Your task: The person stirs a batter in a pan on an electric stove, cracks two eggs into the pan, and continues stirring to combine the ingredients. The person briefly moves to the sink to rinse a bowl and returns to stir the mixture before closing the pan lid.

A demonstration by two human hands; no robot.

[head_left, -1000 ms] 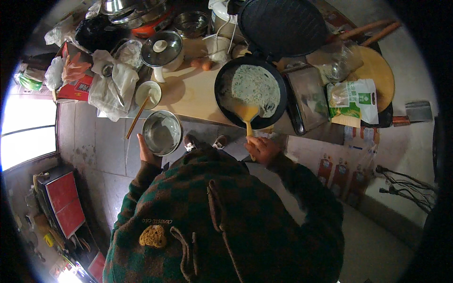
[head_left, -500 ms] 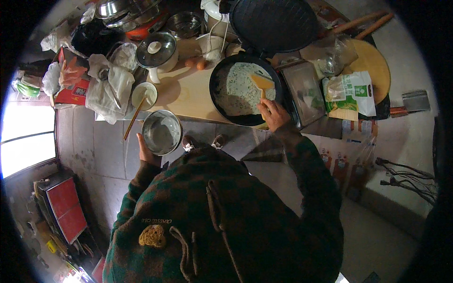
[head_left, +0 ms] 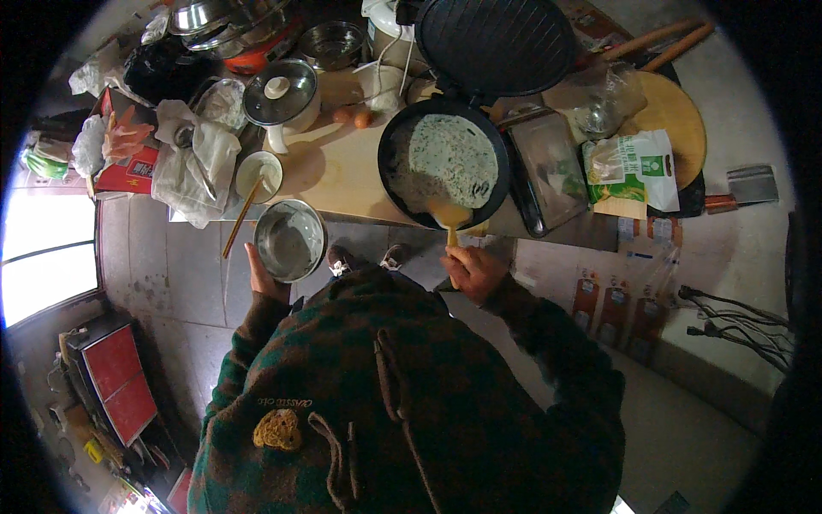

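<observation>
My left hand point(head_left: 267, 274) grips a metal bowl point(head_left: 317, 244) from its left side, just off the table's front edge. Whitish residue coats the bowl's inside. In my right hand point(head_left: 476, 272) is the handle of a yellow-orange spatula point(head_left: 449, 214). Its blade lies at the near side of a black electric griddle point(head_left: 384, 158), over the batter, and looks blurred. Pale batter with dark green flecks point(head_left: 449, 154) spreads over the griddle's round plate. The griddle's ridged black lid point(head_left: 497, 43) stands raised behind it.
Left on the table point(head_left: 342, 184) are a cup with a wooden stick point(head_left: 259, 174), a lidded white pot point(head_left: 282, 94) and eggs point(head_left: 362, 118). Right of the griddle lie a clear-lidded container point(head_left: 550, 167), a white-green package point(head_left: 634, 171), a round wooden board point(head_left: 685, 128) and a cleaver point(head_left: 752, 184).
My right hand has drawn the spatula from the griddle's right-middle toward its near edge. The batter spread has altered on the plate. My left hand and the bowl stay nearly in place.
</observation>
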